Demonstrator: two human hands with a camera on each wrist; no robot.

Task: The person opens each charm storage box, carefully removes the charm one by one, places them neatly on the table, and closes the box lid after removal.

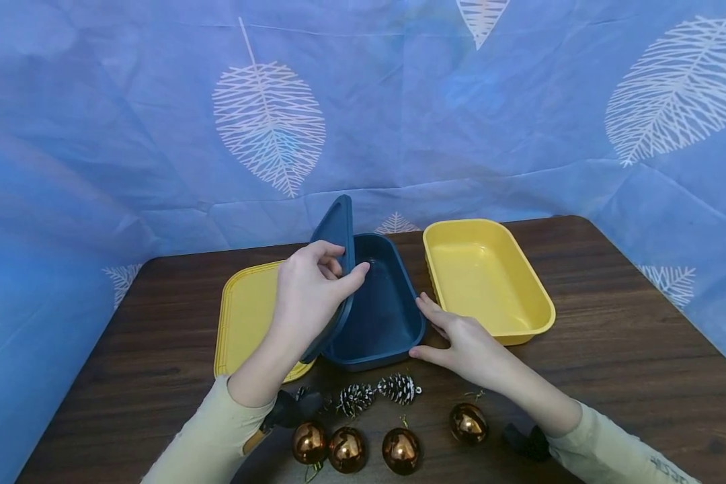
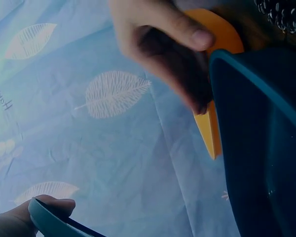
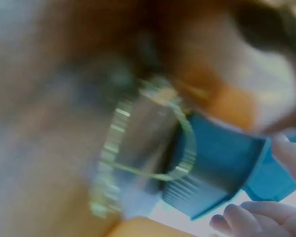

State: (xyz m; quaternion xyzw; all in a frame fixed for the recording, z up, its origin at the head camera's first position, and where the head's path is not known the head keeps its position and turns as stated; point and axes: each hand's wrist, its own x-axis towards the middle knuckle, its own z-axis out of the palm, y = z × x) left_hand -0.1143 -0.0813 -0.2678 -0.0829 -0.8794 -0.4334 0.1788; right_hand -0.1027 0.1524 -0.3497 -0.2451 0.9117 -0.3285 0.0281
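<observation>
My left hand (image 1: 314, 286) pinches the edge of a dark blue lid (image 1: 337, 228), with the thumb on its right face. The lid stands steeply tilted over the left side of a matching blue container (image 1: 378, 306); in the left wrist view its edge (image 2: 49, 219) shows by my fingers. Inside the container only bare blue floor is visible. My right hand (image 1: 460, 336) rests its fingertips and thumb along the container's near right corner, fingers extended. The right wrist view, blurred, shows the container's ribbed outer wall (image 3: 207, 168) close to my fingers (image 3: 256, 219).
A yellow container (image 1: 484, 275) stands at the right, and a yellow lid (image 1: 248, 316) lies flat at the left, partly behind my arm. Frosted pinecones (image 1: 399, 388) lie in front of the blue container. Several glossy brown ball ornaments (image 1: 401, 450) sit nearer. A leaf-patterned blue cloth (image 1: 369, 121) hangs behind the table.
</observation>
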